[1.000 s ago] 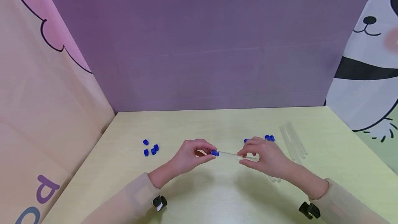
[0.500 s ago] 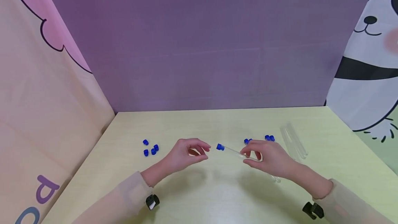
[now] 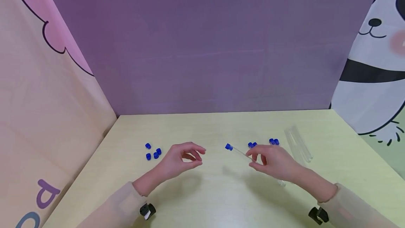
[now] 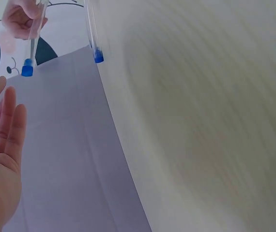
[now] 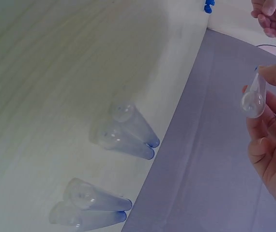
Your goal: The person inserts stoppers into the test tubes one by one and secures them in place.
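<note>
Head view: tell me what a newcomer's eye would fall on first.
Most likely the blue cap on the clear tube in the person's right grip, just right of the head view's middle, with the empty left grip across from it. Next, perhaps, the four loose blue caps clustered toward the left side of the pale table. Behind the table, the broad purple backdrop fills much of the upper view, a cartoon animal print at its right.

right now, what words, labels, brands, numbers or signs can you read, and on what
No full words.
"o"-like blue shape, cut off by the picture's edge, on the left cloth.
Purple letter, same cloth: tilted, cannot tell which.
Held tube and its blue cap: no readable text.
</note>
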The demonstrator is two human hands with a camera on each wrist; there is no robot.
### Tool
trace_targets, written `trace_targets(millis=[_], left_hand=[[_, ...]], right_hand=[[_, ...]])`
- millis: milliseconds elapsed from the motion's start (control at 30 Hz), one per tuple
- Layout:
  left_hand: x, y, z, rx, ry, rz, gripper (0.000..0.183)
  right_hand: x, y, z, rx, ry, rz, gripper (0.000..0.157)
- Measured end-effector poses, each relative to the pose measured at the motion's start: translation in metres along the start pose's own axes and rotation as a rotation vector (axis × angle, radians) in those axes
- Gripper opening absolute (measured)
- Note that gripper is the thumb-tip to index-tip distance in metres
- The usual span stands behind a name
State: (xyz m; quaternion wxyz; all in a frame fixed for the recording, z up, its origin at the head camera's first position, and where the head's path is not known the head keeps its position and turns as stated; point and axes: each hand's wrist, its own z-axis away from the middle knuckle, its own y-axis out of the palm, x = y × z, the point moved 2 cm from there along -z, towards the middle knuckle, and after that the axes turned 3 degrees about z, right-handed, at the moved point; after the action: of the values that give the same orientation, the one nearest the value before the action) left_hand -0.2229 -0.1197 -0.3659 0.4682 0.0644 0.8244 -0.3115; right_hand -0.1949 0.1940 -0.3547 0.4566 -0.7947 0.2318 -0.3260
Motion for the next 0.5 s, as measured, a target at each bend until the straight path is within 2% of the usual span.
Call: trace_targets(millis=[233, 500], left_hand=[[0.007, -0.012, 0.011, -0.026, 0.002, -0.035, 0.028], [0.017, -0.022, 0.021, -0.016, -0.068, -0.092, 0.027]], right_hand=[[-0.007, 0.005, 0.000, 0.019, 0.031, 0.009, 0.020], [-0.016, 0.014, 0.001, 0.067, 0.100, -0.013, 0.019]])
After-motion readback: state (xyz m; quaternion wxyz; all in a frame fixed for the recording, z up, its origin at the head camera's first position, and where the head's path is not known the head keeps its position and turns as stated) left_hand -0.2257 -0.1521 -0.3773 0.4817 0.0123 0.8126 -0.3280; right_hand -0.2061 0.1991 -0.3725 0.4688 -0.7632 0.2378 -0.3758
